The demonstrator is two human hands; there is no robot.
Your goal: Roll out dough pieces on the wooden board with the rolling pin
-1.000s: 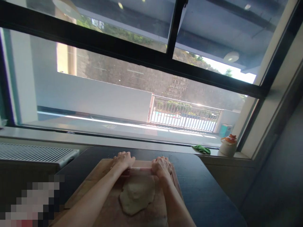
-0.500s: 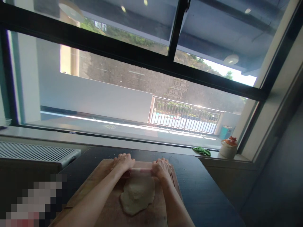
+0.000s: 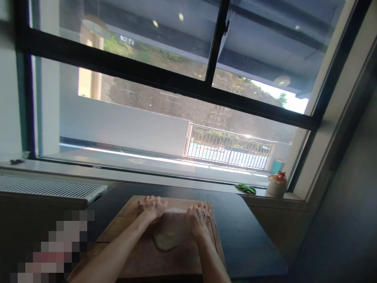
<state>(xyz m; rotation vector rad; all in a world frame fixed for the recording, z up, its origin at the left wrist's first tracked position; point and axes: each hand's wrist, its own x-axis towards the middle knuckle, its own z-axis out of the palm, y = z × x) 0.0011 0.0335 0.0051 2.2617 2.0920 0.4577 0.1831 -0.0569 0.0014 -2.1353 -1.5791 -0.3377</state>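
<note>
A pale sheet of dough [image 3: 170,237] lies flat on a wooden board [image 3: 165,262]. Across the dough's far part runs a rolling pin [image 3: 176,212], its middle showing between my hands and a little blurred. My left hand [image 3: 151,207] is closed over the pin's left end, knuckles up. On the right end sits my right hand [image 3: 199,217], likewise closed round it. Both hands and wrists cover the pin's ends, so the handles are hidden. Both forearms reach forward over the board.
The board rests on a dark table [image 3: 244,236] below a wide window. On the sill stand a green cloth [image 3: 246,188] and a whitish jar [image 3: 277,185] with an orange-brown top. A white slatted radiator [image 3: 50,188] is at left.
My hands and the rolling pin have come slightly nearer to me, over more of the dough, whose near edge now lies farther off. The whole view has shifted and tilted a little.
</note>
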